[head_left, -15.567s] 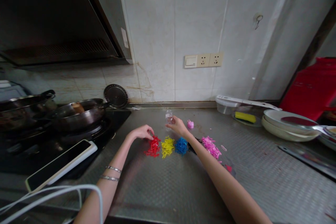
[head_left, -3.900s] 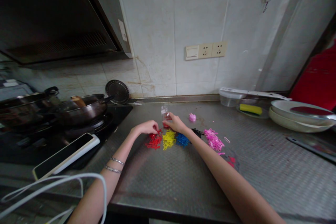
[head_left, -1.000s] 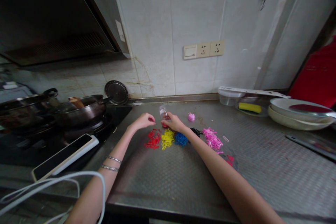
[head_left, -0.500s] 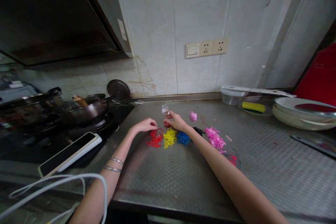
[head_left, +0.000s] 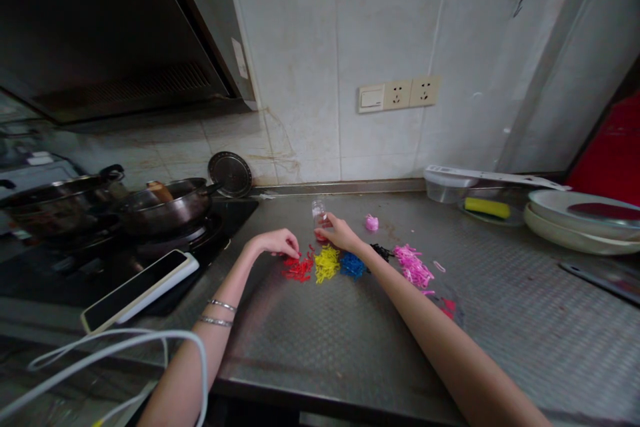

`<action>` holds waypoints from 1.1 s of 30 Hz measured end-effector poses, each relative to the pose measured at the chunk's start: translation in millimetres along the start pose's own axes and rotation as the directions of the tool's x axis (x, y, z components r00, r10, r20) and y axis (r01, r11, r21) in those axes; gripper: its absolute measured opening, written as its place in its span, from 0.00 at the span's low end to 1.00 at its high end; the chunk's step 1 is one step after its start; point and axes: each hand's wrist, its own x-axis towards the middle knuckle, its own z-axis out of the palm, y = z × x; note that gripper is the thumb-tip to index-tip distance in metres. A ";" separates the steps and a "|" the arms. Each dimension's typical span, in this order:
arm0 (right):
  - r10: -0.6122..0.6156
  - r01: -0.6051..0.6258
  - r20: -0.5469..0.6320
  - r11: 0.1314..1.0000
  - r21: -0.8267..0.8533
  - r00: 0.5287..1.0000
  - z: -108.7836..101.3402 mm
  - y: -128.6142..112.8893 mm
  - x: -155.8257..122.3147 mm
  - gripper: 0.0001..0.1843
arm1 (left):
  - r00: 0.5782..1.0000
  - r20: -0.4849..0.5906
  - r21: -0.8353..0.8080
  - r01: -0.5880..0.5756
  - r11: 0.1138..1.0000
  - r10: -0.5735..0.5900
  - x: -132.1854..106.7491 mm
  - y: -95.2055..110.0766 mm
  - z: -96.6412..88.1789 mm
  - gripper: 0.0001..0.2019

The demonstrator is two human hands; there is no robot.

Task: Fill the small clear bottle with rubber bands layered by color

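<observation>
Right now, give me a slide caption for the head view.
Left hand at the red pile, right hand holding a small bottle on a steel counter.

no legible text, labels or numbers anywhere

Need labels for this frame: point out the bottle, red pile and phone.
bottle [head_left: 318, 211], head view, clear upper wall
red pile [head_left: 299, 269], head view, middle of heap
phone [head_left: 135, 288], head view, dark screen
</observation>
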 end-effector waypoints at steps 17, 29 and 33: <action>0.014 -0.014 0.004 1.000 -0.009 1.000 -1.2 -3.4 -1.4 0.17 | 0.998 0.056 0.105 0.032 0.994 -0.038 1.6 9.2 8.5 0.11; 0.002 -0.002 -0.007 1.000 -0.009 1.000 -1.1 -4.7 -1.3 0.16 | 0.997 0.068 0.099 0.031 0.995 -0.037 1.6 13.7 10.7 0.11; 0.012 -0.012 -0.004 1.000 -0.007 1.000 -1.5 -5.2 -1.6 0.16 | 0.995 0.096 0.110 0.004 0.994 -0.014 0.8 13.8 9.6 0.11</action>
